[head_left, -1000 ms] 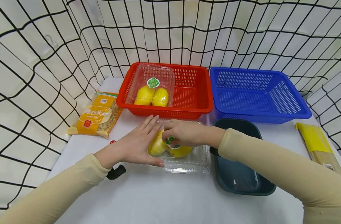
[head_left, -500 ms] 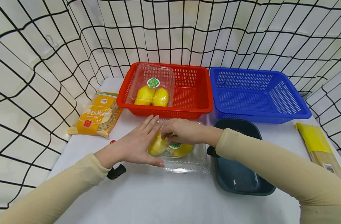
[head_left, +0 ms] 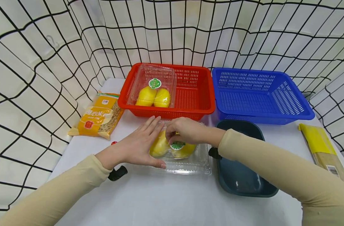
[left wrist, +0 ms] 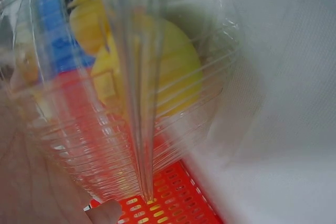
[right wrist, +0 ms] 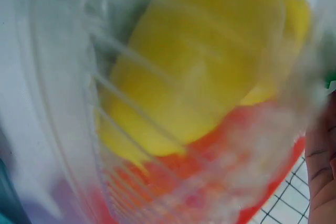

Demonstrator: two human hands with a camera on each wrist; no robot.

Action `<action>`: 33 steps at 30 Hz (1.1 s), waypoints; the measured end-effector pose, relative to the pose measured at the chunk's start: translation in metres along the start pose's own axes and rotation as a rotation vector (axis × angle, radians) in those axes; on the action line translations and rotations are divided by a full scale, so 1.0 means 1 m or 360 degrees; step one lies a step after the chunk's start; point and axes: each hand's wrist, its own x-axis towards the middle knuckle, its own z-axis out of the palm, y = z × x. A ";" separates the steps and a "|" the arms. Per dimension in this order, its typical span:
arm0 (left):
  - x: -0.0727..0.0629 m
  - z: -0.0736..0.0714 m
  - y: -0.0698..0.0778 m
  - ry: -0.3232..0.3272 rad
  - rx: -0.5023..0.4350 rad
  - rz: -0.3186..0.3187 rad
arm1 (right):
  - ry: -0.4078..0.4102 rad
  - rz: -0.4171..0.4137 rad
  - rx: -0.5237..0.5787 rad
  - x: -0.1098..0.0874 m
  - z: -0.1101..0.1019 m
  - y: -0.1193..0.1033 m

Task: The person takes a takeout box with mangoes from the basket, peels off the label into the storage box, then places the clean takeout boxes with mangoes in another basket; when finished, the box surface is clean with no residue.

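A clear plastic clamshell box (head_left: 186, 166) stands on the white table, with yellow mangoes (head_left: 159, 146) inside and a round green-and-white label (head_left: 178, 145) on top. My left hand (head_left: 139, 142) lies flat along the box's left side, fingers straight and thumb near its front edge. My right hand (head_left: 186, 130) is over the top with fingers curled; its thumb touches the label's upper left edge. In the left wrist view, the ribbed plastic wall (left wrist: 139, 103) shows close up. A mango (right wrist: 194, 66) behind clear plastic fills much of the right wrist view.
Behind the box, a red basket (head_left: 193, 111) holds another mango box (head_left: 172, 75). A blue basket (head_left: 262, 117) sits beside it, with a dark green bin (head_left: 245, 179) in front. An orange food bag (head_left: 96, 117) lies left; a yellow-topped pack (head_left: 319, 141) lies right.
My right hand has shifted slightly over the label, showing more of it than a second ago. My left hand and the box have stayed in place.
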 end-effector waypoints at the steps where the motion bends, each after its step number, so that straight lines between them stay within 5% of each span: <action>1: 0.000 0.000 0.000 0.0000 -0.0004 0.0000 | 0.0015 0.0002 0.0028 -0.001 -0.001 0.000; 14: 0.001 -0.001 0.001 -0.0010 0.0001 -0.0018 | 0.0229 0.0266 0.0650 -0.031 -0.024 0.015; 33: 0.000 0.000 0.001 0.0018 0.0006 -0.0003 | 0.0449 0.0819 0.1258 -0.112 -0.022 0.072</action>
